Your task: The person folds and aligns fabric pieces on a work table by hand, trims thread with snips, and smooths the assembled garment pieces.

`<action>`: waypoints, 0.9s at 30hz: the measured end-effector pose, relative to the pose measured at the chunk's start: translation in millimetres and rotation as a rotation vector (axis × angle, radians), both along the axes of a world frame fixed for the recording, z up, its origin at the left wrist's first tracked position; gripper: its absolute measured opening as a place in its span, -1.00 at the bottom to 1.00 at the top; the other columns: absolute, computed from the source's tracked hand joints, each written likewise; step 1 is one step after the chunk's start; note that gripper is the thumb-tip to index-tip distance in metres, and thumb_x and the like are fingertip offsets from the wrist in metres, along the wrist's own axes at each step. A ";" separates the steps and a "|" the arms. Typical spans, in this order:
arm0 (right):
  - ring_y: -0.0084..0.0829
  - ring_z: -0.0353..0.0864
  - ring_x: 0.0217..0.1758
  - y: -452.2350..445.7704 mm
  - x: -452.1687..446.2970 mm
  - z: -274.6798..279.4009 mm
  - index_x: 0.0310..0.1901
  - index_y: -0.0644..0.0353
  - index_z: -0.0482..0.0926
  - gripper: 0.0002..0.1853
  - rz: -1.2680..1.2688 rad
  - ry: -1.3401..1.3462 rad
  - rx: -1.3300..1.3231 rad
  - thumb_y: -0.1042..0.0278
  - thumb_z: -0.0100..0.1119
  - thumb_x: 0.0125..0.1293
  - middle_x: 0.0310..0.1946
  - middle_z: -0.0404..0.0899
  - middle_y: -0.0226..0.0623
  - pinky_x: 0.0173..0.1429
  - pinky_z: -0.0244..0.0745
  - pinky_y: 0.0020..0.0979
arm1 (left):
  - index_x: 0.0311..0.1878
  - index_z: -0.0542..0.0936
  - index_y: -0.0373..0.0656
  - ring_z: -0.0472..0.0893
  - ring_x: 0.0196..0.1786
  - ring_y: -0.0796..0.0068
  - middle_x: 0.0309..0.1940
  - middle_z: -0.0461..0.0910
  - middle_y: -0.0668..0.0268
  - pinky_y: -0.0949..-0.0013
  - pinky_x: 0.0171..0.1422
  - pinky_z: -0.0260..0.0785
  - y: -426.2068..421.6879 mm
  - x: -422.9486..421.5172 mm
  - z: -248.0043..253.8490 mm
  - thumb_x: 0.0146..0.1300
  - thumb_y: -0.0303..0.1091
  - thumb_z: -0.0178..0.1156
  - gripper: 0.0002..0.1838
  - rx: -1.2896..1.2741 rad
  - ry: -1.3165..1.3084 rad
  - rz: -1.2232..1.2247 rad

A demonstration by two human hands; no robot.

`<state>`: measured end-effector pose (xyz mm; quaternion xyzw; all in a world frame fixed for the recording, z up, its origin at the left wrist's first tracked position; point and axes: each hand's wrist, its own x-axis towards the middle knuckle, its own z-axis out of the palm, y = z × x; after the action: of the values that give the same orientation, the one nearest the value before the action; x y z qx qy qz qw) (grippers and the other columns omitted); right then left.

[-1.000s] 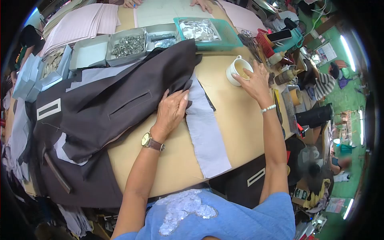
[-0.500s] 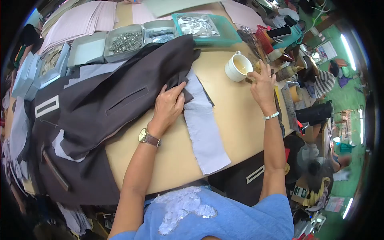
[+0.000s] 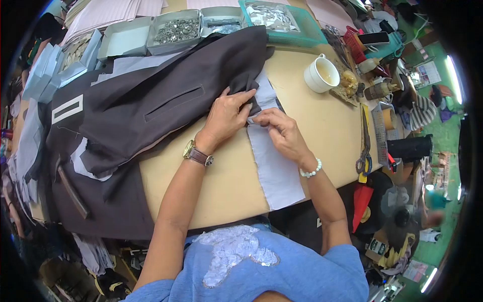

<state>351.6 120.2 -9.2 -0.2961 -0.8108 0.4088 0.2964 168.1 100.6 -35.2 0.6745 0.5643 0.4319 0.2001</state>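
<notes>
A dark brown garment piece (image 3: 166,108) with a stitched slit lies across the table. My left hand (image 3: 227,117), wearing a watch, grips its folded right end, with the fingers over the cloth. From beneath that end runs a pale grey cloth strip (image 3: 275,168), reaching the table's front edge. My right hand (image 3: 283,132), with a beaded bracelet, is closed in a pinch at the strip's upper left edge, close beside the left fingertips. The pinched bit is mostly hidden by the fingers. A white cup (image 3: 321,74) holding a yellowish liquid stands beyond the right hand.
Grey boxes of small metal parts (image 3: 176,31) and a teal basket (image 3: 297,36) line the back. Scissors (image 3: 364,151) lie on the right edge beside a yellow clump (image 3: 348,80) and bottles (image 3: 381,90). A hammer (image 3: 73,189) rests on dark cloth at left.
My right hand has come from beside the cup and yellow clump to the grey strip, next to my left hand. The left hand still holds the garment's end. The view has shifted slightly.
</notes>
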 end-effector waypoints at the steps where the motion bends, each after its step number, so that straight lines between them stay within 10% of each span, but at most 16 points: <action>1: -0.30 0.56 -0.24 0.4 1.0 -4.5 -0.18 0.29 0.63 -0.58 -0.004 -0.022 0.007 0.78 -0.17 0.00 -0.18 0.56 -0.19 -0.13 0.45 -0.40 | 0.06 0.58 -0.17 0.63 -0.08 0.10 -0.10 0.63 0.07 -0.06 0.40 0.15 -0.5 0.3 1.2 0.16 -0.49 0.14 -0.64 -0.017 -0.002 -0.005; 27: -0.22 0.49 -0.11 -15.9 -7.0 -14.8 -0.01 0.19 0.62 -0.56 -0.043 -0.199 0.349 0.71 -0.06 0.08 -0.13 0.51 -0.19 0.05 0.39 -0.29 | 0.04 0.60 -0.16 0.64 -0.13 0.08 -0.14 0.63 0.09 0.01 0.37 0.21 2.4 -0.9 0.6 0.23 -0.50 0.12 -0.70 -0.010 0.010 -0.002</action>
<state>344.6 104.2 -24.0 -0.2966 -0.8880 0.2246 0.2703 167.2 103.0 -34.7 0.6761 0.5670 0.4253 0.2011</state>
